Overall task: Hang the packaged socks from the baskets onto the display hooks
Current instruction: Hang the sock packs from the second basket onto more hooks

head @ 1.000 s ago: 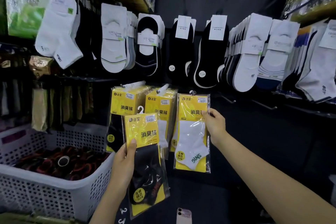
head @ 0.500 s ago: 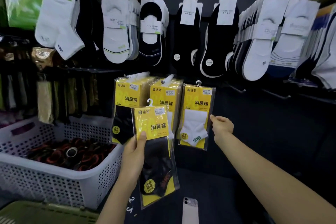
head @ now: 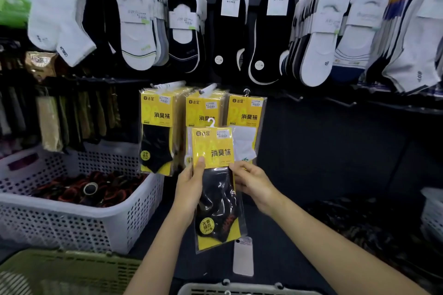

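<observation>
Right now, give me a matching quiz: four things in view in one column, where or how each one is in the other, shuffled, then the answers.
1. black-sock pack
2. white-sock pack
3. white basket
4. phone

A. lies flat on the dark surface
B. hangs on a hook
C. held by left hand and right hand
D. stands at left, holding dark rolled goods

Pairs: 1-C, 2-B, 3-D, 4-A
</observation>
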`<action>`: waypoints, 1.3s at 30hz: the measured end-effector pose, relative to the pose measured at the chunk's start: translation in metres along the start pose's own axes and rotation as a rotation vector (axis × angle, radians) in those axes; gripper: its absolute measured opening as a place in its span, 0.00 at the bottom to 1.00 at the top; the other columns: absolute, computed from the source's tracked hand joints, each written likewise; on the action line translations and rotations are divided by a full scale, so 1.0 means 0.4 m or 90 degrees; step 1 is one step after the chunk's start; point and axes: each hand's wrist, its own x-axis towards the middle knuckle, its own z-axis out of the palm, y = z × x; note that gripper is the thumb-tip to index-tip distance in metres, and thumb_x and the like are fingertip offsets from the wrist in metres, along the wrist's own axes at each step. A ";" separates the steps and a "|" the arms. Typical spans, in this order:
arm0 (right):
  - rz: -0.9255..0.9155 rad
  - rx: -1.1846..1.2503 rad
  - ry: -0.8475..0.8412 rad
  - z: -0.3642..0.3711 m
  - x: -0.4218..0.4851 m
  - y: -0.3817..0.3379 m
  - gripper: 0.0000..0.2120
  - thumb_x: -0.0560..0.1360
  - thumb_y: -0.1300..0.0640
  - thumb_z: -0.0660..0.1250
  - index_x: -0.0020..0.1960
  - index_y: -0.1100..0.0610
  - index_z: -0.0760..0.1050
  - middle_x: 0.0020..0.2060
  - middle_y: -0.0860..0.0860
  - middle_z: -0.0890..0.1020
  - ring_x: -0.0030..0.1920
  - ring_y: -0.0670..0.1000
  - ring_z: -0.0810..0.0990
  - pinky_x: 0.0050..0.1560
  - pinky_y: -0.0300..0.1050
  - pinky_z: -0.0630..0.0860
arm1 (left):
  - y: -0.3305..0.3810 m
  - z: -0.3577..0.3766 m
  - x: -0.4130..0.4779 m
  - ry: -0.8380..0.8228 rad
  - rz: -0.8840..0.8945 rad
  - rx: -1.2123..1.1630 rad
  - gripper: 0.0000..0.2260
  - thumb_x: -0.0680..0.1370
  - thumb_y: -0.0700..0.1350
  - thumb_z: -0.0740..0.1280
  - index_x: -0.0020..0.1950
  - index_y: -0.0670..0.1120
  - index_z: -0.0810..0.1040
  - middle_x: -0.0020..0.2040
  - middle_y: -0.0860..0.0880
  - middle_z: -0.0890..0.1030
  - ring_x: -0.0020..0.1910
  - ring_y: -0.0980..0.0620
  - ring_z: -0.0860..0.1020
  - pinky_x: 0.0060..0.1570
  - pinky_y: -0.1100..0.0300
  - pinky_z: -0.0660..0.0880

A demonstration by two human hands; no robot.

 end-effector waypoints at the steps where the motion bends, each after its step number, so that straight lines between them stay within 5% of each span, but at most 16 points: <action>1: -0.013 0.007 0.011 0.000 -0.008 -0.003 0.07 0.78 0.56 0.65 0.50 0.61 0.76 0.43 0.56 0.81 0.40 0.50 0.80 0.40 0.39 0.78 | 0.001 0.007 -0.005 -0.013 0.010 -0.004 0.10 0.79 0.54 0.60 0.56 0.55 0.78 0.49 0.59 0.83 0.48 0.66 0.80 0.42 0.72 0.74; 4: -0.052 0.012 0.118 -0.018 -0.012 -0.023 0.05 0.77 0.58 0.66 0.47 0.60 0.77 0.44 0.59 0.82 0.42 0.53 0.81 0.47 0.48 0.80 | -0.003 0.030 -0.021 -0.057 0.032 -0.012 0.08 0.79 0.51 0.61 0.57 0.55 0.77 0.50 0.61 0.83 0.50 0.65 0.80 0.45 0.73 0.74; 7: -0.083 0.034 0.254 -0.050 -0.001 -0.060 0.05 0.77 0.59 0.67 0.48 0.60 0.78 0.48 0.61 0.81 0.50 0.57 0.79 0.61 0.56 0.75 | -0.016 0.048 -0.034 -0.117 0.006 0.000 0.13 0.80 0.53 0.58 0.64 0.57 0.73 0.56 0.56 0.81 0.56 0.57 0.79 0.53 0.61 0.77; 10: -0.125 0.029 0.341 -0.082 0.022 -0.103 0.04 0.77 0.58 0.66 0.46 0.57 0.77 0.39 0.52 0.78 0.42 0.49 0.76 0.50 0.46 0.77 | -0.019 0.060 -0.032 -0.156 -0.012 -0.004 0.13 0.80 0.54 0.55 0.63 0.61 0.71 0.58 0.57 0.78 0.55 0.59 0.79 0.44 0.67 0.77; 13: -0.157 0.000 0.376 -0.095 0.055 -0.134 0.04 0.77 0.56 0.66 0.46 0.56 0.77 0.33 0.46 0.75 0.35 0.43 0.72 0.35 0.33 0.70 | -0.011 0.073 -0.022 -0.165 -0.031 -0.024 0.09 0.81 0.53 0.55 0.58 0.60 0.72 0.55 0.60 0.79 0.53 0.60 0.79 0.42 0.69 0.77; 17: -0.136 -0.016 0.376 -0.084 0.101 -0.149 0.03 0.77 0.57 0.66 0.47 0.57 0.77 0.33 0.48 0.76 0.32 0.45 0.71 0.28 0.32 0.70 | -0.017 0.078 -0.001 -0.148 -0.040 -0.031 0.09 0.81 0.51 0.55 0.55 0.57 0.74 0.49 0.61 0.80 0.48 0.63 0.79 0.40 0.71 0.75; 21: -0.103 -0.007 0.393 -0.076 0.133 -0.137 0.03 0.76 0.57 0.67 0.46 0.57 0.78 0.42 0.50 0.80 0.43 0.48 0.76 0.41 0.39 0.71 | -0.036 0.075 0.013 -0.147 -0.035 -0.022 0.09 0.82 0.50 0.54 0.54 0.58 0.74 0.45 0.64 0.80 0.43 0.71 0.79 0.37 0.74 0.73; 27: 0.015 0.031 0.338 -0.090 0.116 -0.086 0.07 0.76 0.53 0.69 0.47 0.57 0.78 0.55 0.57 0.81 0.58 0.56 0.79 0.63 0.51 0.74 | -0.095 0.050 0.000 -0.156 -0.074 0.069 0.15 0.81 0.56 0.54 0.65 0.56 0.72 0.61 0.58 0.76 0.63 0.59 0.72 0.63 0.61 0.69; 30: 0.041 0.011 0.323 -0.113 0.058 -0.013 0.05 0.77 0.56 0.66 0.51 0.58 0.76 0.60 0.60 0.78 0.63 0.59 0.76 0.63 0.50 0.74 | -0.133 0.019 -0.019 -0.155 -0.101 0.144 0.21 0.81 0.56 0.55 0.71 0.50 0.68 0.67 0.53 0.72 0.68 0.55 0.69 0.70 0.54 0.64; 34: 0.117 -0.031 0.249 -0.150 -0.061 0.137 0.14 0.77 0.57 0.66 0.62 0.60 0.73 0.56 0.56 0.78 0.59 0.55 0.77 0.59 0.47 0.75 | -0.196 -0.029 -0.082 -0.217 -0.154 0.260 0.20 0.81 0.55 0.55 0.71 0.50 0.67 0.66 0.54 0.71 0.67 0.54 0.69 0.67 0.59 0.64; 39: 0.275 -0.190 0.131 -0.192 -0.241 0.385 0.06 0.77 0.58 0.67 0.52 0.58 0.75 0.43 0.53 0.78 0.45 0.51 0.77 0.41 0.41 0.74 | -0.328 -0.072 -0.220 -0.284 -0.224 0.354 0.19 0.81 0.54 0.57 0.68 0.47 0.70 0.63 0.52 0.73 0.59 0.58 0.71 0.55 0.68 0.65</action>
